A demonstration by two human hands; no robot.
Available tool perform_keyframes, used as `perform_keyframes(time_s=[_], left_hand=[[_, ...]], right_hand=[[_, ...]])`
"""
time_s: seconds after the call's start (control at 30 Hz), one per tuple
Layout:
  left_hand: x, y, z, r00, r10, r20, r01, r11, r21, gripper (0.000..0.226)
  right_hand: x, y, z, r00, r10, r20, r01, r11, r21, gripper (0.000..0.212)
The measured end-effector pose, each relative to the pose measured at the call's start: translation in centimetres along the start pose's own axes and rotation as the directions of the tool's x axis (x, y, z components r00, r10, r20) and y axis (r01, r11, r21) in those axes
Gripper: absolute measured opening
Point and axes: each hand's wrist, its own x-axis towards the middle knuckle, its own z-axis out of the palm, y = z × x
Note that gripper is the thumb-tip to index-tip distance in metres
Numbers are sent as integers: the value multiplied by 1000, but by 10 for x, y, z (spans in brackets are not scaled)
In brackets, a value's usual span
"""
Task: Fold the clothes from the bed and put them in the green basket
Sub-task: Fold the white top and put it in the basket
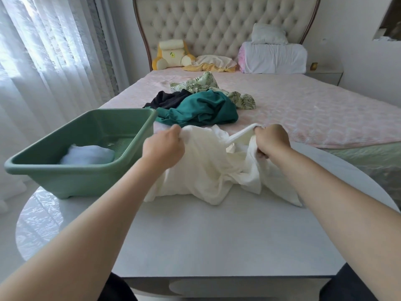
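The bench (195,235) carries the white garment (206,170) at twelve o'clock, with the left grip (163,148) and right grip (272,141) each pinching its top edge. It looks light and limp, best held by its corners. The green basket (76,183) sits at ten.

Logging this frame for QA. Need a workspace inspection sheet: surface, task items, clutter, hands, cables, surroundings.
Surface: white table in front of the bed.
Job's things: green basket on the table's left side, with a pale item inside; white garment bunched on the table; teal garment, black garment and leaf-print garment heaped on the bed.
Clutter: plush toy and pillows at the headboard.
Hands: left hand and right hand each grip the white garment's upper edge, fingers curled.
Cables: nothing seen.
Surroundings: curtain on the left, nightstand on the right.
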Motion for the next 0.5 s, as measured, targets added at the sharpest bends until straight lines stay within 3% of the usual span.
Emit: perform_keyframes(time_s=[0.03, 0.1, 0.13, 0.17, 0.23, 0.27, 0.3, 0.37, 0.43, 0.5], left_hand=[[5, -1, -6, 998, -57, -26, 56, 997, -53, 21], [14, -2, -12, 986, -162, -47, 156, 981, -111, 19], [16, -1, -11, 977, -210, -41, 203, 970, -133, 16], [17, -1, -8, 967, -255, -17, 250, 957, -150, 16], [14, 1, 2, 954, -296, 57, 300, 949, -97, 36], [13, 2, 8, 960, -270, 67, 272, 962, -16, 48], [12, 4, 14, 979, -199, 42, 195, 978, 78, 56], [11, 10, 25, 997, 77, 7, -77, 981, 180, 53], [8, 18, 37, 943, 292, 162, -306, 950, 69, 40], [1, 25, 50, 852, 324, 412, -368, 929, 32, 58]], right_hand=[[5, -1, 1, 999, 44, 12, -45, 978, 203, 33], [16, -4, 6, 998, -29, 62, -4, 880, 476, 20], [19, -7, 8, 985, -122, 119, 35, 830, 557, 22], [21, -9, 11, 957, -211, 196, 56, 803, 593, 41], [27, -5, 20, 895, -321, 311, 128, 851, 509, 83], [27, -2, 23, 875, -362, 321, 220, 889, 402, 89], [27, 2, 27, 863, -398, 312, 313, 905, 289, 85], [22, 9, 32, 856, -409, 317, 376, 913, 161, 65], [14, 15, 34, 842, -395, 368, 396, 915, 76, 51], [10, 22, 36, 790, -414, 452, 475, 879, -25, 52]])
